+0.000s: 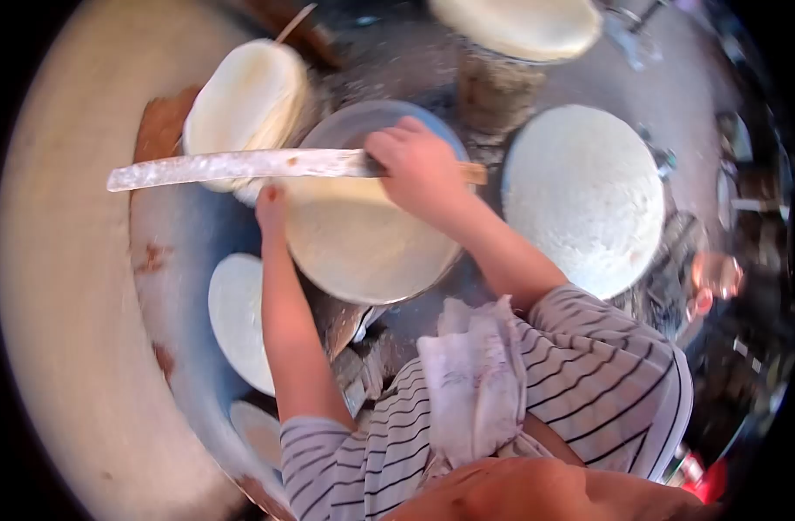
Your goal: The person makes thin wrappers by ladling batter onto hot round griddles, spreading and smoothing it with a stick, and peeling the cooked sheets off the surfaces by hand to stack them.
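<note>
My right hand (419,169) is closed around the handle of a long, flat, pale spatula (241,165), smeared with white. Its blade reaches left, held above a round griddle (345,130). A thin, cream-coloured round sheet (363,234) covers the near part of the griddle; grey surface shows at its far side. My left hand (272,207) is at the left edge of this sheet, just under the blade. Its fingers look curled, partly hidden by the blade, and what they hold cannot be made out.
At the upper left lies a stack of thin round sheets (245,95). Another white-covered round griddle (584,200) stands on the right. A pale round top (519,26) rests on a drum-like base at the back. Another white disc (241,317) lies left of my left forearm.
</note>
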The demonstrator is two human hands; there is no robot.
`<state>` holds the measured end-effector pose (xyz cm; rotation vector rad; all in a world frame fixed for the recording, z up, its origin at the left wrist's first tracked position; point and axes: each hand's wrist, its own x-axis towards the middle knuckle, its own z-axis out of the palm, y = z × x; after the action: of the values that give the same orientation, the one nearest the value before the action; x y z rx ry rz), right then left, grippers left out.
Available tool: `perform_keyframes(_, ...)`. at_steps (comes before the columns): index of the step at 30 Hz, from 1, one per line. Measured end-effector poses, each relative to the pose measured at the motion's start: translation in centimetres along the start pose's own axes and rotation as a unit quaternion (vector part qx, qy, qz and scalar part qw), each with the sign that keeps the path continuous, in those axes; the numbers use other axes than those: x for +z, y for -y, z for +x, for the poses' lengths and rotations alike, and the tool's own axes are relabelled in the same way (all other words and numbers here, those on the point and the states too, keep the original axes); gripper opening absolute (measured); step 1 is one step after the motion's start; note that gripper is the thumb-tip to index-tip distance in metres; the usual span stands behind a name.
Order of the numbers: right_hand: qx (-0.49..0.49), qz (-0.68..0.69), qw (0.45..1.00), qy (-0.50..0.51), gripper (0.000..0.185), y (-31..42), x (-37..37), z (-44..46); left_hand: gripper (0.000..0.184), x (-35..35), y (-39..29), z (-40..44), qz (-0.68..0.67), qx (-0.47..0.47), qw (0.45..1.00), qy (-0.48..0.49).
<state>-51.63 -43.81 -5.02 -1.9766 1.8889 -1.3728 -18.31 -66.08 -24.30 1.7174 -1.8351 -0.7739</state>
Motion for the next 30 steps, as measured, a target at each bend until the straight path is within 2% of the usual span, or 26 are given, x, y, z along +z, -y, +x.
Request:
perform_keyframes(1, -0.049, 0.008, 0.998, -0.025, 0.011, 0.2, 0.1, -0.6, 0.03, 0.0, 0.7, -1.0, -0.116, -0.037, 0.992, 0.022)
perform_keyframes(3, -0.081, 0.017, 0.996, -0.041, 0.016, 1.5, -1.3, -0.4, 0.03, -1.8, -4.6, -5.0, -0.321, -0.012, 0.946, -0.031)
perform_keyframes(5, -0.058, 0.041, 0.995, -0.068, 0.016, 3.0, -2.6, -0.6, 0.021, -3.7, -2.8, -5.9, -0.367, 0.034, 0.927, -0.064)
perform_keyframes(7, 0.023, 0.049, 0.998, -0.035, 0.019, 3.4, -4.7, -1.5, 0.005, -6.8, -7.4, -10.5, -0.383, 0.074, 0.917, -0.079)
perform_keyframes(8, 0.071, 0.052, 0.995, -0.039, 0.018, 3.4, -5.8, -2.4, 0.007, -8.5, -9.9, -13.1, -0.375, 0.086, 0.919, -0.086)
perform_keyframes(9, 0.155, 0.078, 0.985, 0.0, 0.016, 2.8, -7.1, -3.0, 0.008, -10.0, -12.0, -14.7, -0.377, 0.11, 0.915, -0.09)
perform_keyframes(10, 0.132, 0.155, 0.978, -0.038, 0.016, 1.6, -7.8, -3.1, 0.01, -11.7, -14.4, -15.7, -0.348, 0.11, 0.927, -0.09)
perform_keyframes(13, 0.071, 0.22, 0.971, -0.052, 0.019, -3.2, -11.2, -1.9, 0.012, -14.0, -20.3, -14.5, -0.286, 0.128, 0.949, -0.042)
perform_keyframes(14, 0.11, 0.232, 0.966, -0.021, 0.022, -4.6, -12.1, -1.1, 0.013, -13.5, -21.8, -14.0, -0.275, 0.126, 0.953, -0.02)
perform_keyframes(17, 0.185, 0.223, 0.955, 0.065, 0.028, -13.2, -14.5, 2.8, 0.014, -9.7, -29.7, -10.5, -0.226, 0.11, 0.968, 0.023)
perform_keyframes(19, 0.203, 0.159, 0.966, 0.006, 0.027, -17.4, -18.0, 7.0, 0.014, -7.3, -36.2, -6.0, -0.255, 0.218, 0.942, 0.023)
perform_keyframes(20, 0.18, 0.179, 0.967, -0.031, 0.025, -19.4, -20.8, 9.0, 0.014, -5.6, -39.4, -4.1, -0.272, 0.266, 0.924, 0.022)
perform_keyframes(21, 0.154, 0.199, 0.966, -0.063, 0.023, -20.8, -23.5, 10.8, 0.014, -4.1, -42.9, -3.5, -0.269, 0.325, 0.907, 0.007)
perform_keyframes(22, 0.202, 0.128, 0.961, -0.138, 0.02, -20.8, -26.5, 12.3, 0.013, -3.0, -46.6, -3.6, -0.269, 0.38, 0.885, -0.016)
perform_keyframes(23, 0.182, 0.159, 0.958, -0.155, 0.021, -22.7, -29.2, 12.9, 0.013, -1.6, -48.7, -3.9, -0.263, 0.421, 0.867, -0.042)
perform_keyframes(24, 0.19, 0.157, 0.958, -0.145, 0.016, -24.4, -31.4, 12.6, 0.01, 0.6, -49.9, -4.0, -0.267, 0.431, 0.861, -0.038)
perform_keyframes(25, 0.203, 0.158, 0.958, -0.128, 0.011, -25.3, -32.8, 11.8, 0.007, 3.0, -50.2, -3.5, -0.197, 0.509, 0.834, -0.083)
perform_keyframes(26, 0.229, 0.244, 0.939, -0.084, 0.014, -28.2, -34.3, 10.7, 0.008, 5.8, -50.0, -2.5, -0.114, 0.606, 0.777, -0.128)
perform_keyframes(27, 0.246, 0.265, 0.927, -0.1, 0.01, -31.7, -33.9, 9.3, 0.007, 9.4, -49.1, -1.5, -0.069, 0.601, 0.787, -0.122)
perform_keyframes(28, 0.253, 0.285, 0.916, -0.121, 0.007, -34.9, -32.4, 8.6, 0.009, 13.0, -48.0, -1.0, -0.018, 0.572, 0.803, -0.164)
perform_keyframes(29, 0.292, 0.291, 0.896, -0.162, 0.012, -37.0, -30.4, 7.9, 0.01, 17.3, -47.0, 0.3, -0.019, 0.544, 0.822, -0.168)
perform_keyframes(30, 0.329, 0.212, 0.905, -0.168, 0.014, -40.4, -28.2, 7.6, 0.006, 21.1, -46.2, 1.5, -0.013, 0.525, 0.826, -0.206)
